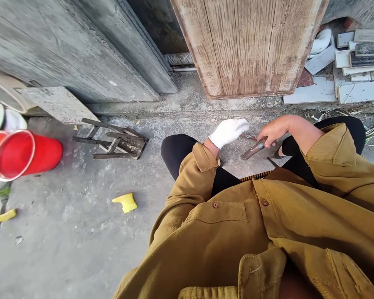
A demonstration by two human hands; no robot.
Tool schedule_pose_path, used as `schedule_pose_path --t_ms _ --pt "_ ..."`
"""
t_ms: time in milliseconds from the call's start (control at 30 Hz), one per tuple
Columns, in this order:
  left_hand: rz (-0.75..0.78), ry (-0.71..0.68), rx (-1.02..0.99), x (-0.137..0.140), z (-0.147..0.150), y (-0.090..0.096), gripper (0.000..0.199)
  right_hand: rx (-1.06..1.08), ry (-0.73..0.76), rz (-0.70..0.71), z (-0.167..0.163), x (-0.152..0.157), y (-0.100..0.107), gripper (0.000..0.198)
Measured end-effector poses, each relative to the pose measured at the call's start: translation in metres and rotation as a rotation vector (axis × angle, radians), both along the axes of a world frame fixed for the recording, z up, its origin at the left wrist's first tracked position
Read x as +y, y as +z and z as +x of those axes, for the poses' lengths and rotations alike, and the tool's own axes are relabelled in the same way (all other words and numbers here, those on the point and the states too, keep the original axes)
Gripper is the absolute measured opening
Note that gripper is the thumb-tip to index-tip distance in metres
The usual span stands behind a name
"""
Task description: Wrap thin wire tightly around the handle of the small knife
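My left hand (229, 132), in a white knitted glove, has its fingers pinched together around the end of a thin wire (253, 137). The strand runs across to my bare right hand (274, 130), which is closed around a brown, worn wooden handle (252, 151). That handle slants down to the left, with some wire wound round it near my fingers. What lies inside the right palm is hidden. Both hands are held above the concrete between my bent knees. Below the right hand a short dark bar sticks up near my lap; I cannot make out what it belongs to.
To the left, a small wooden stool (115, 141) lies on its side by a red bucket (29, 154). A yellow scrap (126, 202) is on the concrete. Ahead leans a wooden door panel (246, 50); stacked tiles and boards (358, 89) are at far right.
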State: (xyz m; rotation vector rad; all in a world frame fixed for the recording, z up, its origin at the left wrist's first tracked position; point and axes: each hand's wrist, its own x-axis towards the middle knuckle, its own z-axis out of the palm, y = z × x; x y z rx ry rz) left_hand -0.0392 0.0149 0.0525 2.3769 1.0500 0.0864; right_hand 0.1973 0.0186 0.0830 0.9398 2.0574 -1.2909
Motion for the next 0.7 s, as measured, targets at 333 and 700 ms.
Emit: schedule_pose_path --t_ms 333,700 --pt "-0.2 0.027 -0.045 -0.002 0.009 -0.009 0.037 0.258 -0.626 0.239 0.041 0.009 0.04 0.039" --pt "-0.023 -0.131 0.185 -0.021 0.032 -0.011 0.04 -0.159 -0.483 0.547 0.015 0.02 -0.002 0.031"
